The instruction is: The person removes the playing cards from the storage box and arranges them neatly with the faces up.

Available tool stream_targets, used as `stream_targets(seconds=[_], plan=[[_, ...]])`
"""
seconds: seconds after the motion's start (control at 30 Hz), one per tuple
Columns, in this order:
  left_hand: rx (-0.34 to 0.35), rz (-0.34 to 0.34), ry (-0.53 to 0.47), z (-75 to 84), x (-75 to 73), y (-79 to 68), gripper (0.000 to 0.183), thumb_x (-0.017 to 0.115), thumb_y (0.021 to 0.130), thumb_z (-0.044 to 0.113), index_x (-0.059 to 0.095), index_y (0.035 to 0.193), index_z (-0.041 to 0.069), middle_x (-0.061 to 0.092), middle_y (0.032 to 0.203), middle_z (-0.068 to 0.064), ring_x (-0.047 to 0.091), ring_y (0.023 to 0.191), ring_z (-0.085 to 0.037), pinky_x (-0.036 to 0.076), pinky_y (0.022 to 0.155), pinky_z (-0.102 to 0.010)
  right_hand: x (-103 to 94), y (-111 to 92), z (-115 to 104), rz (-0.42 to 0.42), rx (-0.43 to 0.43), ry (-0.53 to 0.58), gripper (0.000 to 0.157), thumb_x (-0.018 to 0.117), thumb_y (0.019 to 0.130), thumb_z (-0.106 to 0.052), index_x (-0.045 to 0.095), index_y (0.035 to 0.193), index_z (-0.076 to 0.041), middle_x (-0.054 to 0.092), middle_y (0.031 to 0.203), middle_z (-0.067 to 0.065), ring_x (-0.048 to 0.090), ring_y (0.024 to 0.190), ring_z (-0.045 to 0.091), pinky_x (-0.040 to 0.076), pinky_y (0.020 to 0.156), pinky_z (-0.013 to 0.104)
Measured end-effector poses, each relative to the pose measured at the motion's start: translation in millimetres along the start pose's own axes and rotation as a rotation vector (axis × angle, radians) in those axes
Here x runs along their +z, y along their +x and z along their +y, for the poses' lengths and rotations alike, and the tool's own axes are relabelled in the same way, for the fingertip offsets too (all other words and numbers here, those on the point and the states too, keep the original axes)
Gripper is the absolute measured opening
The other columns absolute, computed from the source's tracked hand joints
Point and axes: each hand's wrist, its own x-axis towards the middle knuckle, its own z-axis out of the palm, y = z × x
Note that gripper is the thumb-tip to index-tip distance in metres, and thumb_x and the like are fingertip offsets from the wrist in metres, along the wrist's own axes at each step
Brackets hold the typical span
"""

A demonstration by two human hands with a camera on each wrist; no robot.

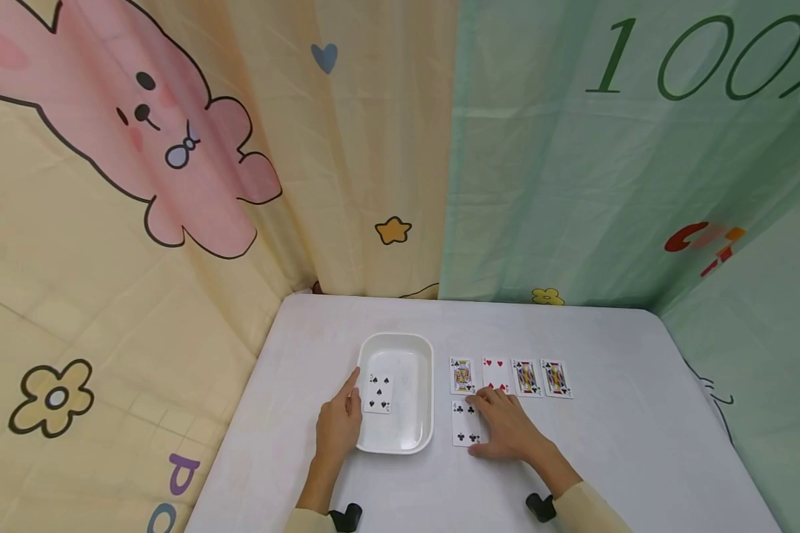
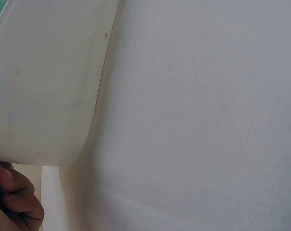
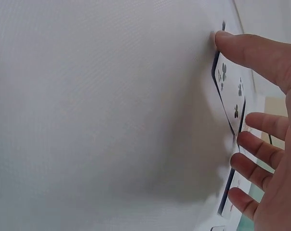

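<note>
My left hand (image 1: 338, 426) is at the left side of a white tray (image 1: 413, 355), its index finger extended along the rim. In the left wrist view, curled fingers (image 2: 18, 192) show by the tray wall (image 2: 49, 96). A spades playing card (image 1: 377, 392) lies face up inside the tray. On the table to its right, my right hand (image 1: 507, 426) spans a clubs card (image 1: 463, 426), fingers at the far end and thumb at the near end. The right wrist view shows the thumb (image 3: 242, 48) over one end of this card (image 3: 232, 89).
Beyond the right hand lies a row of face-up cards: a face card (image 1: 462, 376), a hearts card (image 1: 496, 366) partly behind the fingers, and two more face cards (image 1: 527, 377). Printed curtains (image 1: 387, 148) hang around the white table (image 1: 640, 444).
</note>
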Motion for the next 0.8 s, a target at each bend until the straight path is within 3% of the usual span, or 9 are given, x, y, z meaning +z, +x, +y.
stream_targets(seconds=[0.23,0.5,0.8], plan=[[0.008,0.001,0.014,-0.4,0.1,0.3,0.044,0.054,0.107,0.025,0.054,0.151,0.029,0.038,0.055,0.004,0.029,0.048,-0.009,0.027,0.046,-0.024,-11.3,4,-3,0.016,0.036,0.011,0.08,0.085,0.076,-0.052,0.059,0.143,-0.018,0.06,0.133,0.004,0.055,0.124,0.027,0.043,0.104,0.054],[0.004,-0.001,0.006,-0.5,-0.7,0.5,0.044,0.054,0.107,0.025,0.055,0.151,0.029,0.039,0.055,0.004,0.03,0.047,-0.009,0.027,0.046,-0.024,-30.9,16,-7,0.128,0.055,0.077,0.076,0.085,0.08,-0.047,0.057,0.145,-0.018,0.059,0.14,0.009,0.053,0.133,0.035,0.037,0.111,0.067],[0.004,0.009,-0.002,0.1,-0.3,0.3,0.044,0.055,0.106,0.025,0.055,0.15,0.03,0.04,0.055,0.005,0.032,0.047,-0.01,0.029,0.046,-0.024,-47.0,40,-20,0.218,0.002,0.128,0.074,0.081,0.083,-0.048,0.056,0.146,-0.017,0.057,0.142,0.01,0.051,0.133,0.031,0.04,0.108,0.059]])
